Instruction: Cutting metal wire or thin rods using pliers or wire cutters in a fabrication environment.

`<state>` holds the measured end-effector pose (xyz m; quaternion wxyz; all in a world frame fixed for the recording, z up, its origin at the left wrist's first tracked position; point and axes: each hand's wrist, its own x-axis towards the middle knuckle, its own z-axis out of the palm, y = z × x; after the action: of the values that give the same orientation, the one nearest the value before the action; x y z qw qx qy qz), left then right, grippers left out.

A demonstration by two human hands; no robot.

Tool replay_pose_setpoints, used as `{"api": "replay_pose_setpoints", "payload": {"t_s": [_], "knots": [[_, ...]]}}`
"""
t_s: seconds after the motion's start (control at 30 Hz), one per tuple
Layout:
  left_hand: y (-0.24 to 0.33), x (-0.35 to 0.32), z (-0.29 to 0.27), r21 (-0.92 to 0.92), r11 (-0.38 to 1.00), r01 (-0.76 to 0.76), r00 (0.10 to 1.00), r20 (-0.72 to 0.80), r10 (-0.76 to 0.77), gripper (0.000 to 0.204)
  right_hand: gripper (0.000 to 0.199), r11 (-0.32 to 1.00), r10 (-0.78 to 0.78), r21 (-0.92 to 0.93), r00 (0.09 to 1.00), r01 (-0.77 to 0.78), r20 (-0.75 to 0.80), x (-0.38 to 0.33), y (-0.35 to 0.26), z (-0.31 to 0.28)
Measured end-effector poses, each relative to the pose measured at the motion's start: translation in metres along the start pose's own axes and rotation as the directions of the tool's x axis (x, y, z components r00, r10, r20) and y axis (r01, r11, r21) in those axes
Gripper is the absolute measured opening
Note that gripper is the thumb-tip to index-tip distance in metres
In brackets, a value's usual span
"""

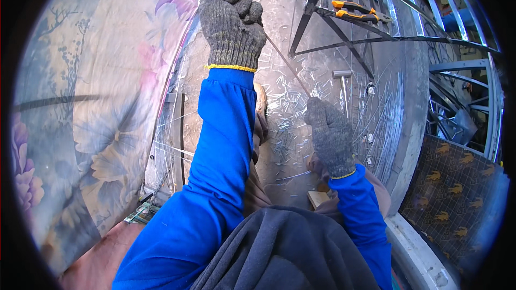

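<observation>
My left hand point(231, 27), in a dark grey knit glove with a yellow cuff edge, is raised at the top of the view, fingers curled in. A thin metal wire point(288, 64) slants from beside its fist down to my right hand point(330, 134). The right hand wears a matching glove, its fingers pressed together around the wire's lower end. Beyond that hand a hammer point(345, 88) with a pale metal head lies on the floor. Many short cut wire pieces point(293, 110) are scattered between and below my hands.
Orange-and-black pliers point(356, 12) rest on a dark metal frame point(322, 13) at upper right. Long wires point(389, 134) lie along the right side. Floral fabric point(102, 102) hangs on the left. A patterned dark sheet point(451, 198) and metal racks point(467, 96) stand far right.
</observation>
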<state>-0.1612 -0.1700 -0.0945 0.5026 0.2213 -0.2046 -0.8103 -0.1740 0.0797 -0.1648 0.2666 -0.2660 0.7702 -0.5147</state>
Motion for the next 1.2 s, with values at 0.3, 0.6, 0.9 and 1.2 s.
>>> {"api": "replay_pose_setpoints", "payload": {"t_s": [0.3, 0.6, 0.9, 1.2], "knots": [[0.005, 0.004, -0.003, 0.083, 0.997, 0.008, 0.994, -0.11, 0.001, 0.021, 0.021, 0.989, -0.113, -0.088, 0.993, 0.115, 0.025, -0.003, -0.008, 0.0], [0.009, 0.005, -0.006, 0.078, 0.996, 0.041, 0.996, -0.085, -0.034, 0.018, 0.018, 0.976, -0.189, -0.099, 0.98, 0.195, 0.065, -0.004, -0.004, 0.001], [0.01, 0.007, -0.008, 0.063, 0.996, 0.061, 0.994, -0.091, -0.055, 0.017, 0.012, 0.937, -0.319, -0.117, 0.942, 0.33, 0.102, -0.006, -0.002, 0.001], [0.01, -0.007, 0.003, 0.027, 0.997, 0.066, 0.989, -0.138, -0.061, 0.017, 0.013, 0.946, -0.313, -0.061, 0.945, 0.319, 0.098, -0.007, -0.002, 0.001]]}}
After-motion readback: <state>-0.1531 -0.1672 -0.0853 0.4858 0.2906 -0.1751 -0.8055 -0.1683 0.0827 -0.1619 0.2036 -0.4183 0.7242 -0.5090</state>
